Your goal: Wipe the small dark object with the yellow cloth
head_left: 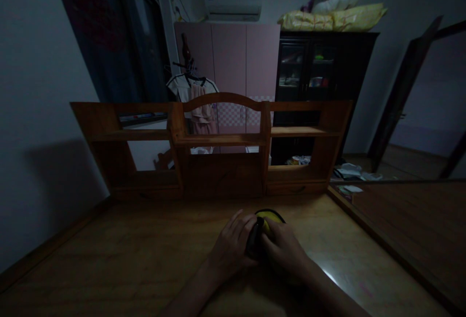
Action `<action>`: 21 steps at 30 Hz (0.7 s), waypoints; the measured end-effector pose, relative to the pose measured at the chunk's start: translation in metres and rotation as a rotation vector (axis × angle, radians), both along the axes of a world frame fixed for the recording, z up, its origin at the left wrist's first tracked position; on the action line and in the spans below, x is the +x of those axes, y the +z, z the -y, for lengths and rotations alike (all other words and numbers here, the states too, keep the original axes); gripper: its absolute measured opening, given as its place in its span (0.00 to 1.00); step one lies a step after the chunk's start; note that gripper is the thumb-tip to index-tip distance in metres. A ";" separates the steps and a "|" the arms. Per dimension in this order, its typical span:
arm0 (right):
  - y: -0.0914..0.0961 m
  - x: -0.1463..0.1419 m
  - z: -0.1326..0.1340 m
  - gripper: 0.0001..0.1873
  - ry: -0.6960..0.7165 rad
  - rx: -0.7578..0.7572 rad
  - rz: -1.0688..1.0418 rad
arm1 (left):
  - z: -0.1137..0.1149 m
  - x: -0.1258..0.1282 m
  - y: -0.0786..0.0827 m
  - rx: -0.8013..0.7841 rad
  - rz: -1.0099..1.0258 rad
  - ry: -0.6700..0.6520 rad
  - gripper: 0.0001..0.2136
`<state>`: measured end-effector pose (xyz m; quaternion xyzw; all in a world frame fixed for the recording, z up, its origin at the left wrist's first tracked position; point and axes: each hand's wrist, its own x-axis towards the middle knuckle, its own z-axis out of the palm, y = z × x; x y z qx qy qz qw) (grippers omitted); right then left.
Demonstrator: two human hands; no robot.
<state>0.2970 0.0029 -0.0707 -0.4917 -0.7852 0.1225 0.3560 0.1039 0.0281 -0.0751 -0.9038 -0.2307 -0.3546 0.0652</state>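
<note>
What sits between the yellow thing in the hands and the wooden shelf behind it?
Nothing: the head view shows only bare desk top between the yellow thing and the wooden shelf.

A yellow-and-black object (268,221) lies on the brown wooden desk (127,254), pink wardrobe (240,64) behind.

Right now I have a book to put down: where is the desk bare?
Bare desktop lies left of the left hand, out to the wall, and right of the right hand, out to the desk edge. The middle is crowded: both hands close around a yellow and black object before the shelf unit.
</note>
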 end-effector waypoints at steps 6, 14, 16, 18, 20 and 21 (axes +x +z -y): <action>-0.004 0.002 -0.003 0.15 0.071 -0.002 -0.049 | 0.000 -0.001 -0.002 -0.015 -0.010 0.012 0.39; -0.010 0.003 -0.004 0.17 0.050 0.024 -0.052 | 0.000 0.000 -0.003 -0.006 -0.007 0.014 0.40; -0.012 0.004 -0.006 0.16 0.044 0.030 -0.039 | 0.000 0.000 -0.002 -0.010 -0.003 0.014 0.40; -0.013 0.004 -0.007 0.15 0.038 0.031 -0.035 | 0.000 0.000 -0.002 -0.012 0.004 0.015 0.40; -0.014 0.003 -0.007 0.14 0.025 0.033 -0.034 | 0.000 0.000 -0.002 -0.011 0.005 0.015 0.40; -0.014 0.002 -0.007 0.13 0.019 0.034 -0.030 | 0.000 0.000 -0.002 -0.011 0.004 0.016 0.40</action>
